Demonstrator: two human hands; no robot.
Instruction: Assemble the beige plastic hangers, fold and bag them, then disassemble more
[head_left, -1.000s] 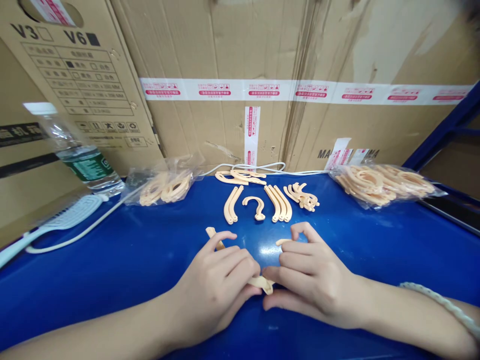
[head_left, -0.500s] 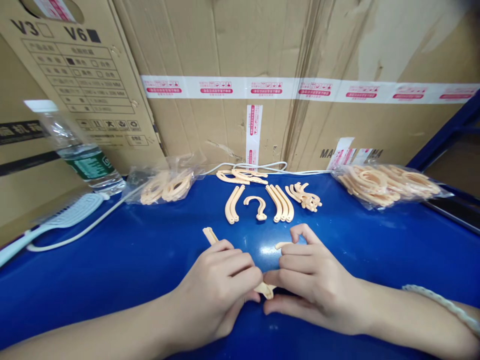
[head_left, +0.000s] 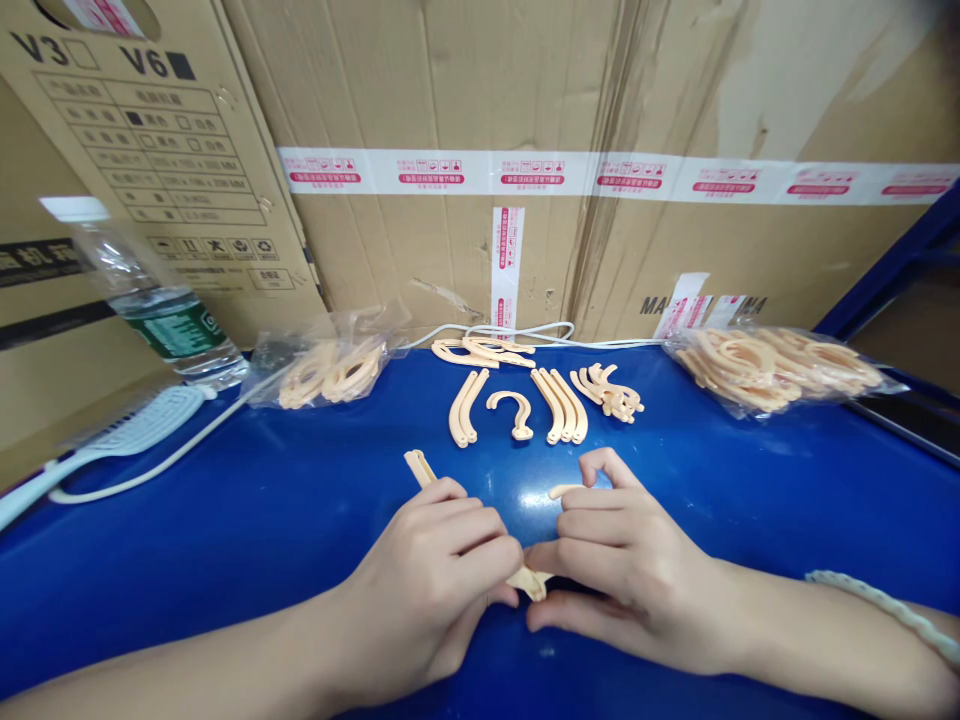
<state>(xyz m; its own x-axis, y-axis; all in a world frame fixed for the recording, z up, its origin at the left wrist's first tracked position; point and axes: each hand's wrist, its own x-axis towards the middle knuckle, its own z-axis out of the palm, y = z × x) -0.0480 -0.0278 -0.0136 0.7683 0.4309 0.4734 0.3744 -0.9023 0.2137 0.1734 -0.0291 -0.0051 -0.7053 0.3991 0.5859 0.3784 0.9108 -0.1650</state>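
My left hand (head_left: 450, 580) is closed round a long beige plastic piece (head_left: 419, 468), whose upper end sticks out above the fingers. At the meeting point of both hands a beige joint end (head_left: 532, 582) shows. My right hand (head_left: 626, 565) pinches at this joint with thumb and index finger. A thin curved beige tip (head_left: 564, 491) pokes out beside its raised fingers; the rest of it is hidden. Beyond the hands lie a beige hook (head_left: 517, 413), two curved arms (head_left: 468, 408) on its left and three curved arms (head_left: 559, 407) on its right.
A pile of hooks (head_left: 609, 392), loose beige parts (head_left: 484, 352) and a white cable (head_left: 525, 330) lie farther back. Bagged parts sit left (head_left: 330, 375) and right (head_left: 772, 368). A hairbrush (head_left: 150, 425) and a water bottle (head_left: 172, 325) stand at left. Cardboard (head_left: 420, 90) closes off the back.
The view has shifted very slightly. Both hands keep almost the same pose and hold.
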